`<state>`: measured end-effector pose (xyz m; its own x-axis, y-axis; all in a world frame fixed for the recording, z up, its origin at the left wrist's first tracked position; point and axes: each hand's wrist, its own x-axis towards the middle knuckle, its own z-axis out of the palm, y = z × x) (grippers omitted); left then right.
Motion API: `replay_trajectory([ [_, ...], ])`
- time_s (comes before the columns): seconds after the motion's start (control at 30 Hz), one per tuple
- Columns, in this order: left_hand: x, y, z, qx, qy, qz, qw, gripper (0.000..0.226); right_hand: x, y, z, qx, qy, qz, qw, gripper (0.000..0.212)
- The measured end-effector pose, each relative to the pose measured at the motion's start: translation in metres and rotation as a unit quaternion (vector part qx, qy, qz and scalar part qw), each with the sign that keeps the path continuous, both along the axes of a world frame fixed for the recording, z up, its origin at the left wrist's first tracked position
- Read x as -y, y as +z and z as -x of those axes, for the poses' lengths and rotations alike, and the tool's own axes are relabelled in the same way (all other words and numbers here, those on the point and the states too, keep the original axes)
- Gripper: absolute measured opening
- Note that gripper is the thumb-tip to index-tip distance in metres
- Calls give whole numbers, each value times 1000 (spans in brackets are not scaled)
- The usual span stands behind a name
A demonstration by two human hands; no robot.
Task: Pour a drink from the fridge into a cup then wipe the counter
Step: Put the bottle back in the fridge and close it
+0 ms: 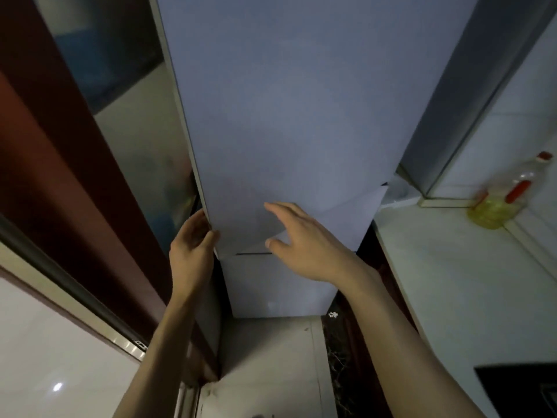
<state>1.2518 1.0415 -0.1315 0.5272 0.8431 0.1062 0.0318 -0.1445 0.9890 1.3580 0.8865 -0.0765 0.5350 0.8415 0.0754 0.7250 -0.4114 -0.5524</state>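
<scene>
Clasping the edge of the smooth, pale grey-blue fridge door [286, 116]: left hand [190, 248]; right hand [304, 242] spread loose

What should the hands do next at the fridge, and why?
Probably the left hand should pull the upper fridge door towards the person so that it swings open. Its fingers already curl round the door's left edge. The fridge's inside does not show yet and neither hand holds a drink. The right hand is open at the door's front, free to reach in.
</scene>
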Motion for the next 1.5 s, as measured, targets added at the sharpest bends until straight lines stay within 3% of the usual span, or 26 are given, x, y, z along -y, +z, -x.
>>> replay_trajectory([
  [0.2, -46, 2, -27, -15, 18, 10, 1000, 47, -53, 2, -44, 74, -17, 1, 997, 62],
  [0.5, -93, 12, -76, -41, 34, 52, 997, 40, -104, 10, -127, 88, -83, 17, 992, 51],
  [0.77, -117, 15, -110, 21, 61, 88, 994, 36, -124, 23, -161, 99, -122, -15, 987, 26],
  [0.9, -125, 17, -121, 42, 64, 94, 993, 25, -134, 26, -166, 92, -124, 17, 988, 31],
  [1.03, -132, 26, -138, 18, 22, 93, 995, 48, -141, 31, -171, 130, -145, 23, 981, 46],
  [1.13, -142, 34, -157, 23, -21, 115, 993, 52, -142, 43, -181, 133, -176, -2, 975, 52],
  [1.27, -154, 38, -172, 16, -50, 131, 990, 41, -135, 55, -195, 163, -212, -36, 963, 45],
  [1.5, -129, 35, -179, 8, -100, 65, 993, 32, -90, 45, -183, 150, -178, -18, 972, 54],
])
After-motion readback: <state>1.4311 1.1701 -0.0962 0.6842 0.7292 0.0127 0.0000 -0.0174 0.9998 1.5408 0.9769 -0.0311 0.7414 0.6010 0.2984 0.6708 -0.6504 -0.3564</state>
